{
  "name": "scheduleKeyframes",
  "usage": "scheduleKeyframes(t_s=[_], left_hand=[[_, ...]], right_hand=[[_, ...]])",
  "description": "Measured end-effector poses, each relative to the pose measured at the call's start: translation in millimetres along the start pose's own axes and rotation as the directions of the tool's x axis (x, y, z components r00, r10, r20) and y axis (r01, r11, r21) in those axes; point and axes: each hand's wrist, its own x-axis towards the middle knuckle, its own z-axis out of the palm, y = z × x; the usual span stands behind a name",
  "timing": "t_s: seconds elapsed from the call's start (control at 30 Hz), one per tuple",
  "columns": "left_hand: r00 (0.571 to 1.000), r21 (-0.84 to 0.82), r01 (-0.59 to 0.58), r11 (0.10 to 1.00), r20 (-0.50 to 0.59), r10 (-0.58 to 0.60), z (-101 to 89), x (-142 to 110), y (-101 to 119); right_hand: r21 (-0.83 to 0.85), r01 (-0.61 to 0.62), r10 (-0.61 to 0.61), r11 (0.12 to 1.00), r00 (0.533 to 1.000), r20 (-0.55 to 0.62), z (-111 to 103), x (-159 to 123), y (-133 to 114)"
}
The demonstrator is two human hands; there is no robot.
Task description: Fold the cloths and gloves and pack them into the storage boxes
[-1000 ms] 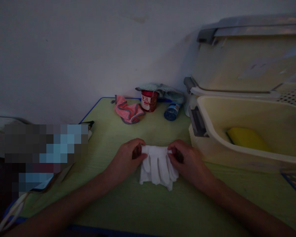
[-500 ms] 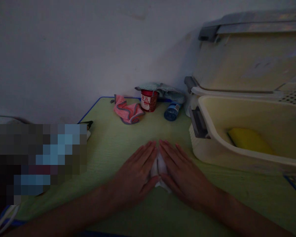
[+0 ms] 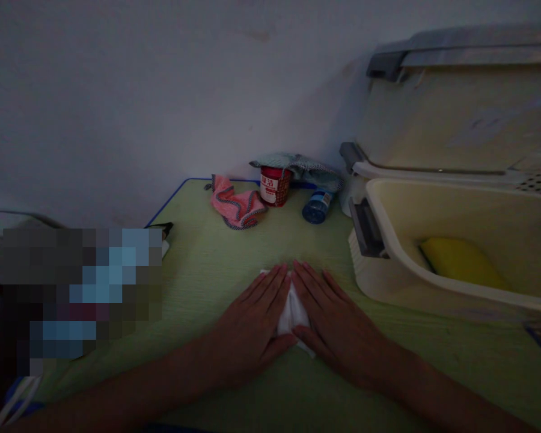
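A pair of white gloves point(image 3: 292, 313) lies on the green tabletop point(image 3: 207, 270), mostly covered by both my hands. My left hand point(image 3: 256, 319) lies flat on the left part of the gloves, fingers stretched out and pointing away from me. My right hand point(image 3: 331, 319) lies flat on the right part in the same way, its fingertips almost meeting those of the left. Only a narrow white strip shows between the two palms.
At the back edge lie a pink cloth point(image 3: 237, 201), a red cup point(image 3: 275, 185), a grey-green cloth point(image 3: 304, 167) and a blue bottle point(image 3: 316, 205). A cream plastic bin point(image 3: 397, 270) with its lid raised stands on the right, holding a yellow sponge point(image 3: 462, 261).
A second ago both hands pinched the top edge of the spread gloves. They have since laid themselves flat over them, and in the last half second they barely moved.
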Motion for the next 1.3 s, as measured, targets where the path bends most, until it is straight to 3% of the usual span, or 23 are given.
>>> scheduleKeyframes(t_s=[0.1,0.17,0.3,0.43,0.6,1.03,1.3], left_hand=[[0.999,-0.116,0.007,0.993,-0.037,-0.011,-6.0,-0.7,-3.1],[0.993,-0.202,-0.020,0.979,-0.119,-0.004,-13.8,-1.0,-6.9],[0.959,-0.272,-0.188,0.944,-0.258,0.117,-29.3,0.0,-14.5],[0.966,-0.310,-0.248,0.918,-0.150,0.211,-31.6,3.2,-15.7],[0.977,-0.285,-0.211,0.935,-0.029,0.212,-25.5,6.8,-13.8],[0.973,-0.236,-0.230,0.944,-0.049,0.225,-25.5,6.2,-14.5],[0.945,-0.115,-0.297,0.948,-0.177,0.274,-23.5,5.4,-15.0]], right_hand=[[0.005,0.003,-0.003,1.000,1.000,-0.016,0.9,0.5,-0.2],[-0.005,-0.004,0.004,1.000,1.000,-0.010,0.5,0.8,-0.4],[-0.023,-0.009,0.010,1.000,1.000,0.024,-1.7,1.0,-0.9],[-0.013,-0.015,0.015,1.000,0.999,0.033,-1.4,1.3,-0.7],[0.008,-0.013,0.013,1.000,1.000,-0.016,0.3,1.8,-0.5],[0.002,-0.009,0.009,1.000,1.000,-0.005,-0.4,2.0,-0.7],[-0.032,0.003,-0.003,0.999,1.000,0.001,-0.4,1.2,-1.3]])
